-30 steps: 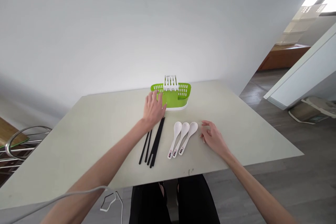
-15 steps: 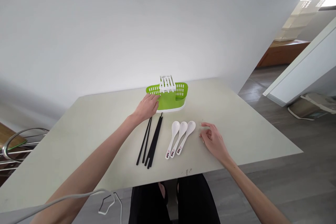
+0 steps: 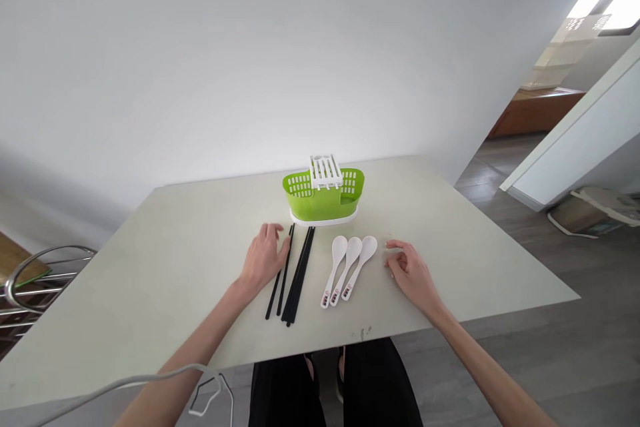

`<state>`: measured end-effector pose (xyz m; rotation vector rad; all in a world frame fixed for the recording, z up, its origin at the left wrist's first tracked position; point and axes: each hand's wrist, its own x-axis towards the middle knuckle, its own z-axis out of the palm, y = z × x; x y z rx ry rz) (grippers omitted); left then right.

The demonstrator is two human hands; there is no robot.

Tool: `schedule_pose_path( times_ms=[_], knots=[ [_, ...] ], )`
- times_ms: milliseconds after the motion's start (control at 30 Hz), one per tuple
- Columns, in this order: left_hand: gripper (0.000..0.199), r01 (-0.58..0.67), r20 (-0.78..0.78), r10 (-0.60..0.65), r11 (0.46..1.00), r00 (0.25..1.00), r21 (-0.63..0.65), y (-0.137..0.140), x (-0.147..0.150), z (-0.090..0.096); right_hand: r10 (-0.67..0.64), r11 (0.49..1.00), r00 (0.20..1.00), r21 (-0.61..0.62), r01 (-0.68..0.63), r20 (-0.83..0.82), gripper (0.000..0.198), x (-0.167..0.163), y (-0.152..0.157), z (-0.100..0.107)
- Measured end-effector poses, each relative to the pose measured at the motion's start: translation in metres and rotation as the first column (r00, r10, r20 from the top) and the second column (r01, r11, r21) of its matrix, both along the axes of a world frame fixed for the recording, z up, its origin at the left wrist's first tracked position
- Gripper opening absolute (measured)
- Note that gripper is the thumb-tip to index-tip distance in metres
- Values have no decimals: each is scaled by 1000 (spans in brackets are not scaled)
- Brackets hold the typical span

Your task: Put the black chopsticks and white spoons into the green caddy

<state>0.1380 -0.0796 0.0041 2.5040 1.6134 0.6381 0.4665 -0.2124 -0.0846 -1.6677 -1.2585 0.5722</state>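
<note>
My left hand (image 3: pixel 264 255) is beside the black chopsticks (image 3: pixel 299 280), its fingers apart and partly over the upper end of the leftmost stick. It holds nothing. Several chopsticks lie in a tight bundle, with two more set slightly apart to their left. Three white spoons (image 3: pixel 346 270) lie side by side, bowls pointing away from me and labels on their handles. To the right of the spoons rests my right hand (image 3: pixel 409 275), fingers loosely bent and nothing in it. Behind the chopsticks stands a green utensil basket (image 3: pixel 323 205) with a white base and a white slotted top.
Everything lies on a pale table (image 3: pixel 200 220) against a white wall (image 3: pixel 300 53). A grey cable (image 3: pixel 150 379) crosses the lower left. At the left is a metal rack (image 3: pixel 50 280). A bin (image 3: pixel 595 210) stands on the floor to the right.
My left hand has moved off the green basket, back toward me and left, to the chopsticks. My right hand has hardly moved. The view has shifted slightly.
</note>
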Motion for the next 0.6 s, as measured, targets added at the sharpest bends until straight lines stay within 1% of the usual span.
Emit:
schedule_pose_path(
  times_ms=[33, 100, 167, 233, 300, 400, 500, 600],
  knots=[
    [24, -19, -55, 16, 998, 998, -55, -7, -7, -9, 7, 1000, 1000, 11, -8, 21, 31, 0, 1, 0],
    [25, -55, -139, 40, 993, 989, -108, -20, -17, -23, 25, 998, 996, 53, -30, 83, 30, 1, 8, 4],
    [26, -81, -188, 56, 989, 981, -128, -29, -22, -28, 35, 993, 988, 103, -50, 147, 31, 2, 19, 14],
    [27, -107, -226, 72, 983, 972, -147, -34, -23, -24, 31, 987, 979, 150, -62, 201, 35, 0, 35, 30],
    [27, -141, -284, 87, 974, 955, -176, -35, -22, -15, 36, 976, 963, 198, -91, 266, 41, -4, 50, 50],
    [27, -204, -414, 92, 950, 906, -235, -33, -23, -1, 56, 951, 933, 264, -158, 356, 44, -16, 64, 80],
    [23, -234, -470, 78, 930, 879, -282, -29, -27, 8, 88, 928, 917, 303, -218, 390, 43, -32, 62, 103],
    [17, -216, -444, 61, 927, 894, -308, -25, -34, 14, 156, 909, 900, 297, -293, 408, 41, -46, 50, 118]
  ],
)
